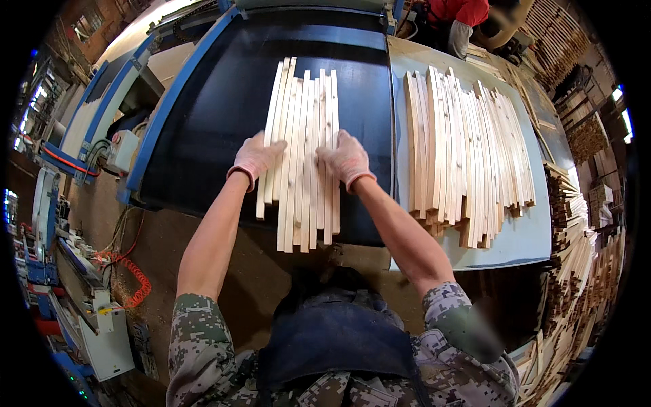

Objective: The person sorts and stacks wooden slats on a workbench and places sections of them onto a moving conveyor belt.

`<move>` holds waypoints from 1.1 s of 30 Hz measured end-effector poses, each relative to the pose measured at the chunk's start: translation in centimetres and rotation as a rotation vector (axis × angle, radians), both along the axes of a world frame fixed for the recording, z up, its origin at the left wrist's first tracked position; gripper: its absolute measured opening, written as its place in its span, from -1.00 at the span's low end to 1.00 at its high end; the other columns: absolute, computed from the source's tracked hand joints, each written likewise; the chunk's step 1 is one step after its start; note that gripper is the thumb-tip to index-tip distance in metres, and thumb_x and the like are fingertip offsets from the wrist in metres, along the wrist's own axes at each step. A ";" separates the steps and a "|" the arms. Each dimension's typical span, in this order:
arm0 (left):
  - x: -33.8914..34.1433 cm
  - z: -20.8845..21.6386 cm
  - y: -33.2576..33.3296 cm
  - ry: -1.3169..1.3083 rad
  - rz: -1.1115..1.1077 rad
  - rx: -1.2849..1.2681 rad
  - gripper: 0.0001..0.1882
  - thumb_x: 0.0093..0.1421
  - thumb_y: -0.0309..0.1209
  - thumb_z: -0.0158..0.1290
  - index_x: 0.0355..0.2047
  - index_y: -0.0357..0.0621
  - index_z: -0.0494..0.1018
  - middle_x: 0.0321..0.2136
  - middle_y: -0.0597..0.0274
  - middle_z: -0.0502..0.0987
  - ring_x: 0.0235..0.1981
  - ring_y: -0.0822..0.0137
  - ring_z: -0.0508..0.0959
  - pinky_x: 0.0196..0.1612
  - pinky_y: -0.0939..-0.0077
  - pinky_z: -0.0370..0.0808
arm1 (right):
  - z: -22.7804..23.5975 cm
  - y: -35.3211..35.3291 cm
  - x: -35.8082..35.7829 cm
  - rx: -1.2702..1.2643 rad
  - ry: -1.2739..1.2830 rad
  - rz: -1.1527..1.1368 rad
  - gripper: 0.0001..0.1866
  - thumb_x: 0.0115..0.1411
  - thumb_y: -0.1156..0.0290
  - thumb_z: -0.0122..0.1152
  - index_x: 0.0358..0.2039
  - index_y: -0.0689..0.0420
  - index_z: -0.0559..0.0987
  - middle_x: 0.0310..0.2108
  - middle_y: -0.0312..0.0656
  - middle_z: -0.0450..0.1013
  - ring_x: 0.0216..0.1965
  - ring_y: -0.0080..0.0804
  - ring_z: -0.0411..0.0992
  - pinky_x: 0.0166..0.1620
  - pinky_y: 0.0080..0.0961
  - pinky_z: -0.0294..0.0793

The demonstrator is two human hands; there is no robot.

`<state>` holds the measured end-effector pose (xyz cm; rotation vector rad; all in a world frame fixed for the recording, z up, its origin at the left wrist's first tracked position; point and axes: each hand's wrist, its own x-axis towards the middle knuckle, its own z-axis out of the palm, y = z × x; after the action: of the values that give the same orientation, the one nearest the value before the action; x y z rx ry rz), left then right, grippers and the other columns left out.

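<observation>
A bundle of pale wooden strips (pixel 302 156) lies lengthwise on a black conveyor belt (pixel 210 102), their near ends uneven and jutting past the belt's front edge. From the left side my gloved left hand (pixel 258 157) presses on the bundle, thumb over the top. My gloved right hand (pixel 346 160) grips the opposite side, its thumb also on the strips. Between them the two hands squeeze the strips side by side. The undersides of my fingers are partly hidden.
Right of the belt, a pale board (pixel 522 237) carries a larger pile of wooden strips (pixel 468 156). A blue frame rail (pixel 178 95) edges the belt's left. A person in a red top (pixel 461 12) is at the far right. Stacked strips (pixel 576 251) stand at the right, and a coiled orange hose (pixel 141 288) hangs lower left.
</observation>
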<state>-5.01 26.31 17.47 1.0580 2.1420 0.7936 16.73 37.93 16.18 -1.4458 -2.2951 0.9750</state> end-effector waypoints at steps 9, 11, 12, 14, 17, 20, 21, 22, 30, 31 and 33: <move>0.5 -1.1 0.3 0.443 0.048 -0.206 0.16 0.14 0.24 0.31 0.55 -0.15 0.09 0.27 -0.26 0.43 0.31 -0.19 0.43 0.39 0.01 0.35 | -1.8 -1.4 -0.2 -0.016 0.004 -0.018 0.05 0.12 -0.06 0.40 0.46 0.34 0.28 0.19 0.18 0.45 0.18 0.08 0.50 0.27 -0.15 0.49; 0.4 -1.1 0.2 0.431 0.005 -0.131 0.17 0.11 0.13 0.34 0.55 -0.20 0.07 0.30 -0.26 0.39 0.34 -0.18 0.40 0.40 0.04 0.34 | -2.7 -3.8 2.0 0.097 0.193 0.016 0.00 0.11 0.03 0.44 0.44 0.35 0.29 0.27 0.17 0.40 0.30 0.08 0.40 0.36 -0.18 0.40; 0.3 -0.8 0.4 0.430 -0.025 -0.106 0.16 0.11 0.10 0.34 0.55 -0.20 0.07 0.31 -0.27 0.38 0.35 -0.19 0.39 0.42 0.04 0.33 | -1.9 -5.4 3.4 0.129 0.225 0.067 -0.03 0.08 0.10 0.47 0.40 0.35 0.33 0.32 0.17 0.37 0.34 0.11 0.36 0.39 -0.16 0.36; 0.0 -0.6 1.0 0.543 -0.085 -0.041 0.04 0.13 -0.03 0.32 0.51 -0.21 0.16 0.39 -0.27 0.31 0.42 -0.21 0.31 0.47 0.07 0.26 | -0.9 -9.0 5.6 0.247 0.278 0.163 -0.21 0.03 0.20 0.47 0.25 0.28 0.46 0.24 0.20 0.44 0.29 0.19 0.38 0.37 -0.06 0.39; -3.9 -4.0 5.9 0.621 -0.197 0.174 -0.08 0.16 -0.03 0.30 0.47 -0.08 0.29 0.47 -0.17 0.24 0.49 -0.19 0.21 0.52 0.04 0.16 | 1.5 -13.5 8.4 0.247 0.149 0.444 -0.15 -0.03 0.16 0.55 0.27 0.21 0.48 0.29 0.12 0.40 0.39 0.18 0.31 0.45 0.03 0.28; -4.0 -0.9 11.7 0.669 -0.316 0.120 -0.20 0.26 -0.01 0.20 0.43 -0.06 0.36 0.48 -0.16 0.24 0.51 -0.19 0.18 0.55 0.05 0.09 | 1.7 -16.3 8.3 0.225 -0.049 0.483 -0.16 -0.01 0.19 0.53 0.30 0.16 0.46 0.34 0.02 0.37 0.43 0.15 0.26 0.45 0.08 0.26; -3.9 -0.3 13.9 0.686 -0.369 0.105 -0.20 0.27 0.02 0.19 0.44 -0.05 0.36 0.48 -0.13 0.24 0.52 -0.18 0.16 0.56 0.06 0.06 | 1.7 -17.0 8.3 0.240 -0.092 0.453 -0.16 -0.01 0.21 0.52 0.30 0.15 0.46 0.35 -0.01 0.36 0.44 0.13 0.25 0.45 0.07 0.26; -4.2 -0.3 15.7 0.695 -0.377 0.122 -0.22 0.28 0.05 0.15 0.43 -0.02 0.38 0.48 -0.07 0.26 0.53 -0.15 0.14 0.56 0.09 0.05 | 1.6 -17.8 8.0 0.252 -0.137 0.422 -0.16 0.00 0.22 0.51 0.31 0.14 0.45 0.36 -0.03 0.36 0.45 0.11 0.23 0.45 0.07 0.26; -5.6 -0.5 22.9 0.822 -0.495 0.030 -0.39 0.22 0.03 0.10 0.13 -0.13 0.61 0.25 -0.01 0.48 0.36 -0.04 0.39 0.42 0.14 0.33 | -1.3 -20.7 6.3 0.306 -0.191 0.231 -0.19 0.08 0.39 0.35 0.38 0.24 0.39 0.44 -0.03 0.30 0.50 0.05 0.20 0.47 -0.09 0.26; -5.2 -0.1 23.2 0.802 -0.509 -0.021 -0.37 0.22 0.03 0.10 0.15 -0.12 0.61 0.26 0.01 0.48 0.37 -0.03 0.39 0.42 0.13 0.33 | -1.1 -20.8 6.4 0.310 -0.195 0.225 -0.19 0.08 0.39 0.35 0.38 0.24 0.39 0.43 -0.02 0.30 0.50 0.05 0.20 0.46 -0.09 0.27; -3.9 1.7 23.0 0.766 -0.539 -0.120 -0.35 0.23 0.03 0.10 0.20 -0.11 0.58 0.27 0.01 0.48 0.39 0.01 0.37 0.43 0.13 0.32 | -1.1 -21.0 6.5 0.308 -0.190 0.232 -0.19 0.07 0.39 0.36 0.38 0.23 0.39 0.43 -0.02 0.30 0.50 0.05 0.20 0.45 -0.09 0.28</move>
<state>-8.93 49.29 19.14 1.9777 2.2426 -0.0202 23.22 16.95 15.07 -1.2106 -2.6536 0.5200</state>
